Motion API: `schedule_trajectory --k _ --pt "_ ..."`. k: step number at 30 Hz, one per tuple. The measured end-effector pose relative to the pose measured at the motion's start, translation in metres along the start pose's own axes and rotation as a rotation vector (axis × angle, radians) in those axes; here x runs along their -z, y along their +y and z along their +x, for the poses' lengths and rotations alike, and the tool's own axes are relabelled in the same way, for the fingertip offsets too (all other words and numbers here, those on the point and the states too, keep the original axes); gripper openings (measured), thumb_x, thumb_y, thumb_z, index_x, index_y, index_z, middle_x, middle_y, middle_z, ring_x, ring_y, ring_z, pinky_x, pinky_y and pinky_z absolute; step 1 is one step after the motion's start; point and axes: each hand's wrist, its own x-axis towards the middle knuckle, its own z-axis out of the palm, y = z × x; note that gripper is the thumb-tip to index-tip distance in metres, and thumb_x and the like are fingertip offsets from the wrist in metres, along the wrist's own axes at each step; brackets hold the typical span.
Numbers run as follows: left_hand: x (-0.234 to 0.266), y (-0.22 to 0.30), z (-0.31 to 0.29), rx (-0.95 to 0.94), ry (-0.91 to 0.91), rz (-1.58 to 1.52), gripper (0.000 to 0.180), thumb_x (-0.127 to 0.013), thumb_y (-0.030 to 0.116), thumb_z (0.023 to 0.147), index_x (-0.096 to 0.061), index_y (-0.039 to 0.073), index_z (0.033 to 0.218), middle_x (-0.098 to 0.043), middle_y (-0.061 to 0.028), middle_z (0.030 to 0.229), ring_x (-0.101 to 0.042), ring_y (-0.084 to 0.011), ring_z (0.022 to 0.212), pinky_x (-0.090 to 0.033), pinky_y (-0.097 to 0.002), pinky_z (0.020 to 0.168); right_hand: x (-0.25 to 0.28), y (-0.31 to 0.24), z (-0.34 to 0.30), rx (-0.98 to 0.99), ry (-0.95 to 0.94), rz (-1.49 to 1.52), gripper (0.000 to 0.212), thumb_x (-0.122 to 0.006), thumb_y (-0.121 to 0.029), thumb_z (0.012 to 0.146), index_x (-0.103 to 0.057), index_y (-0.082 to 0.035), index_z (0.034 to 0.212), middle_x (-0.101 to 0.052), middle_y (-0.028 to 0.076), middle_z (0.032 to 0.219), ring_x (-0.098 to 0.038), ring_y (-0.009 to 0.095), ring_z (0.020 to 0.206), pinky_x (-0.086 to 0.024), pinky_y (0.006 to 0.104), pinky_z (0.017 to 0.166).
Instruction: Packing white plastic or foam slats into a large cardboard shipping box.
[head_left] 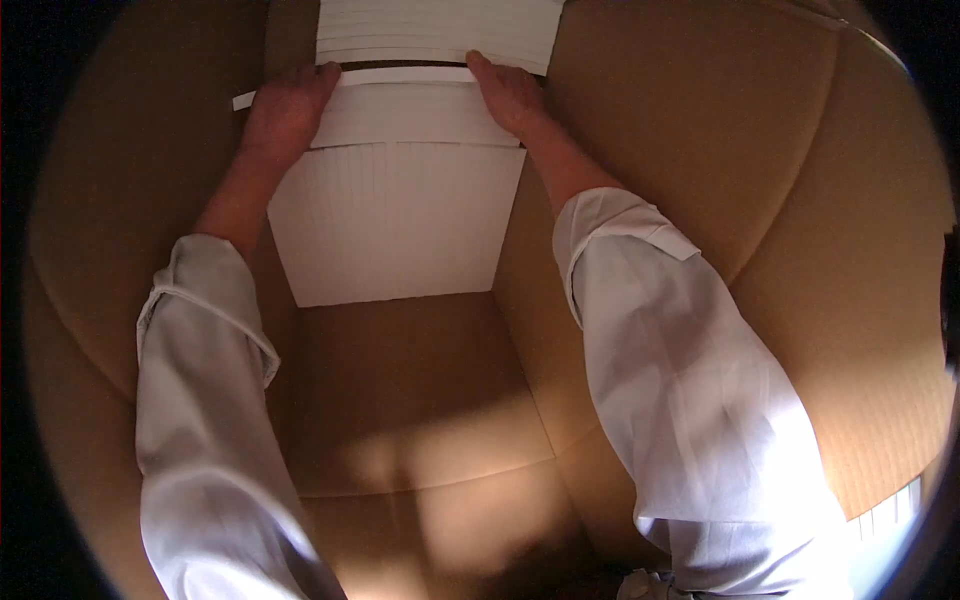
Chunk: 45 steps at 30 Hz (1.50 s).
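Observation:
Deep inside a large brown cardboard box, both my arms reach forward. My left hand grips the left end of a white cardboard bundle, its thumb on the upper edge. At the right end, my right hand holds the same bundle, thumb along the top and fingers partly hidden. A narrow white strip sticks out left of my left hand. Directly below the held bundle stands a white stack with fine upright lines. Beyond my hands is another white stack with crosswise layer edges.
Tall brown walls of the cardboard box rise on both sides, close to my forearms. The brown box bottom lies nearer to me, with patches of light on it. A pale striped object shows outside at the lower right.

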Motion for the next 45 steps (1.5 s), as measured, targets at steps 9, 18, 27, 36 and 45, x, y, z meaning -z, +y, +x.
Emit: schedule_trajectory --k 9,18,27,36,45 --pt "-0.008 -0.001 0.001 0.160 -0.148 -0.114 0.042 -0.055 0.000 0.085 -0.054 0.010 0.126 -0.065 -0.0177 0.097 -0.069 -0.0341 0.084 -0.056 -0.0445 0.070 -0.013 0.004 -0.004 0.012 0.102 0.003 0.097 -0.019 -0.078 0.091 -0.067 0.002 0.116 -0.063 0.030 0.116 -0.057 0.041 0.114 -0.040 0.0437 0.103" --pt "-0.021 0.004 -0.002 0.169 -0.174 -0.117 0.044 -0.055 0.005 0.087 -0.055 0.013 0.130 -0.068 -0.0206 0.097 -0.070 -0.0368 0.084 -0.056 -0.0491 0.072 -0.028 0.020 -0.003 -0.014 0.102 -0.047 0.088 -0.014 -0.065 0.098 -0.068 0.001 0.116 -0.061 0.030 0.123 -0.054 0.046 0.120 -0.036 0.0514 0.108" --pt "-0.030 0.030 -0.026 0.179 0.042 -0.104 0.034 -0.059 -0.001 0.080 -0.064 0.006 0.113 -0.067 -0.0217 0.099 -0.067 -0.0388 0.092 -0.055 -0.0491 0.077 -0.044 0.030 -0.001 -0.032 0.223 0.045 0.098 -0.018 -0.074 0.094 -0.067 0.011 0.103 -0.064 0.032 0.101 -0.058 0.042 0.101 -0.039 0.0482 0.100" --pt "-0.035 0.036 -0.042 0.102 -0.001 -0.212 0.034 -0.062 0.006 0.085 -0.058 0.006 0.119 -0.064 -0.0196 0.106 -0.066 -0.0350 0.097 -0.056 -0.0439 0.083 -0.041 0.023 -0.006 -0.005 0.224 0.045 0.099 -0.019 -0.075 0.093 -0.066 0.011 0.104 -0.062 0.034 0.110 -0.058 0.043 0.109 -0.040 0.0454 0.101" --pt "-0.020 0.036 -0.040 0.241 -0.299 -0.364 0.043 -0.062 0.011 0.087 -0.053 0.009 0.129 -0.066 -0.0204 0.107 -0.066 -0.0362 0.098 -0.054 -0.0471 0.085 -0.041 0.032 -0.002 0.015 0.242 0.065 0.093 -0.021 -0.071 0.096 -0.067 0.010 0.094 -0.066 0.031 0.101 -0.060 0.042 0.100 -0.043 0.0448 0.096"
